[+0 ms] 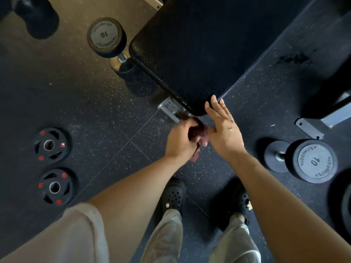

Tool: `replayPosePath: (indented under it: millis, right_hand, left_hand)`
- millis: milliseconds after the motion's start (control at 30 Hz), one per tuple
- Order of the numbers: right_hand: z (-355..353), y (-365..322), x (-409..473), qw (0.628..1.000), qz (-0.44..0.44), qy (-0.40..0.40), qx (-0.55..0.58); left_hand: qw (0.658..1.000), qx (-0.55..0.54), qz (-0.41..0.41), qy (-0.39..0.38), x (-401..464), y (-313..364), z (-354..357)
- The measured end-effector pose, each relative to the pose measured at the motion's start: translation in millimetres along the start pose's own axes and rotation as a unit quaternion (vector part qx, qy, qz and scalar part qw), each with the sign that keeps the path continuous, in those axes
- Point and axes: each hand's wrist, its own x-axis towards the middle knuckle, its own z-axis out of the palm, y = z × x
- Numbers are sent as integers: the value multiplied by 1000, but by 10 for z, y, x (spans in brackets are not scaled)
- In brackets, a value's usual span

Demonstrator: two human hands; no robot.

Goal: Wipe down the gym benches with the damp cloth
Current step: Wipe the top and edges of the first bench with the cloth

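Speckled black rubber floor (95,103) carries the bench (199,54), two dumbbells marked 10, one at the bench's left edge (106,36) and one by the right foot (313,162), and two small plates (50,145) at the left.

Cloth position: the cloth (197,133) is bunched in the left hand (182,141), whose fingers curl tightly round it, just off the bench's near corner and not on the pad.

Right hand (222,126): fingers straight, tips at or just above the near corner of the pad; contact cannot be confirmed. The thumb lies beside the cloth.

Progress: no wet streaks are distinguishable on the dark pad, so wiped area cannot be judged. The cloth is off the surface; the wiping of this bench appears outstanding or between strokes.
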Motion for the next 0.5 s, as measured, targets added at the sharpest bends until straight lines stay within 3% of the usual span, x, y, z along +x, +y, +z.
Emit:
replayPosePath:
  millis: [33,100,200,433,500]
  right_hand:
    - [-3,6,5,1000,3,-1,1]
    - [-7,14,7,1000,4,-2,-1]
    - [1,23,-3,1000,-6,-2,-11]
    - [17,-15,-16,1000,-2,-5,-10]
    - [11,-20,-18,1000,-4,-10,-7]
  left_hand:
    - [999,-8,-24,33,-39,-59,21]
    - [982,-35,-82,169,-7,-56,-8]
    - [955,-80,-71,277,230,104,-166]
    - [973,-6,-79,219,405,348,-108]
    - [987,-24,-47,153,309,318,-102]
